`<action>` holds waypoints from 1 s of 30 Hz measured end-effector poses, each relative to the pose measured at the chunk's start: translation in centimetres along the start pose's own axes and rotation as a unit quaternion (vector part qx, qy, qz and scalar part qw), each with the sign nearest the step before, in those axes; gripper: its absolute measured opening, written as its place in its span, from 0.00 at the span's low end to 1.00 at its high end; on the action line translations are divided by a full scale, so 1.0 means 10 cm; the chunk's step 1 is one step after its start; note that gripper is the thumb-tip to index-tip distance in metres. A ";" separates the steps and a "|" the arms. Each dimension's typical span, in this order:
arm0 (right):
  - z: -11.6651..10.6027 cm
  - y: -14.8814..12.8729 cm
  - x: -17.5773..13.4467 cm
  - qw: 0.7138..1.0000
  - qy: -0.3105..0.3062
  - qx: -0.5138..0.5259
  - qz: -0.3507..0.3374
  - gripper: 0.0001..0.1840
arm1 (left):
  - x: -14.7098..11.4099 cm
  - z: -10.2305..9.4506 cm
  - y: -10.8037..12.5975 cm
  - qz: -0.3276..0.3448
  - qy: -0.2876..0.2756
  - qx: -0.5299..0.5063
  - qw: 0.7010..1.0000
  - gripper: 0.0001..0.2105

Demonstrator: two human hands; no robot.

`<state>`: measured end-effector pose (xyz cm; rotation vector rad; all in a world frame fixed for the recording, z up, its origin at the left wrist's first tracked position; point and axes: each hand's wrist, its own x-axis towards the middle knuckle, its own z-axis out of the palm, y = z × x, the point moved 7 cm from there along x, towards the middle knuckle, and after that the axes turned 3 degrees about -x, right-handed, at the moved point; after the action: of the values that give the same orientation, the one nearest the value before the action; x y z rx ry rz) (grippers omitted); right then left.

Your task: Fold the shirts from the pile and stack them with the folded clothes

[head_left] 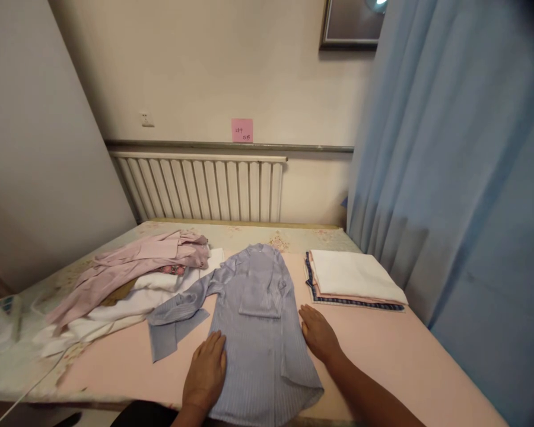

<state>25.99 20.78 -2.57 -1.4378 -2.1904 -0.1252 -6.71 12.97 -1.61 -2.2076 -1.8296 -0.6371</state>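
Note:
A blue-grey striped shirt (249, 350) lies spread on a pink cloth, collar toward the wall. Its left-side sleeve (182, 308) stretches out to the left and is bent, while the other sleeve (260, 296) appears folded in across the body. My left hand (207, 365) rests flat at the shirt's left edge near the hem, fingers extended. Along the opposite edge is my right hand (318, 332), flat with its fingers stretched forward and the fingertips by the fabric. Neither hand grips anything that I can see.
A loose pile of pink and white clothes (155, 267) lies at left. A folded stack (356, 276), white on top, sits at right. Behind the bed are a radiator (204, 187) and a pink note (242, 130). A blue curtain (427, 178) hangs along the right side.

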 end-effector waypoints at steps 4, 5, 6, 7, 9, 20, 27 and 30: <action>0.00 0.00 0.00 1.000 -0.001 -0.010 0.001 0.24 | 0.00 0.00 0.00 -0.002 0.000 -0.001 1.000 0.17; 0.00 0.00 0.00 1.000 -0.002 -0.010 0.000 0.24 | 0.00 -0.01 -0.01 -0.003 0.001 -0.003 1.000 0.17; 0.01 0.00 0.00 1.000 -0.003 -0.009 -0.001 0.24 | 0.00 -0.01 -0.01 -0.004 0.002 -0.007 1.000 0.17; 0.01 0.00 0.00 1.000 -0.004 -0.007 -0.001 0.24 | 0.00 -0.02 -0.01 -0.006 0.006 -0.012 1.000 0.17; 0.01 0.01 0.01 1.000 -0.006 -0.004 0.001 0.25 | 0.00 -0.03 0.00 -0.006 0.014 -0.020 1.000 0.17; 0.00 0.00 0.01 1.000 -0.014 -0.005 0.002 0.25 | 0.00 -0.05 0.00 -0.015 0.012 -0.020 1.000 0.16; -0.04 -0.03 0.01 1.000 -0.007 -0.004 0.008 0.24 | 0.00 -0.06 0.01 -0.013 0.012 -0.012 1.000 0.16; -0.05 -0.04 0.01 1.000 -0.008 -0.007 0.004 0.24 | 0.00 -0.05 0.01 -0.009 0.011 -0.007 1.000 0.16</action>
<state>25.78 20.54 -2.03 -1.4606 -2.2004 -0.1253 -6.74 12.79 -1.18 -2.1857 -1.8416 -0.6780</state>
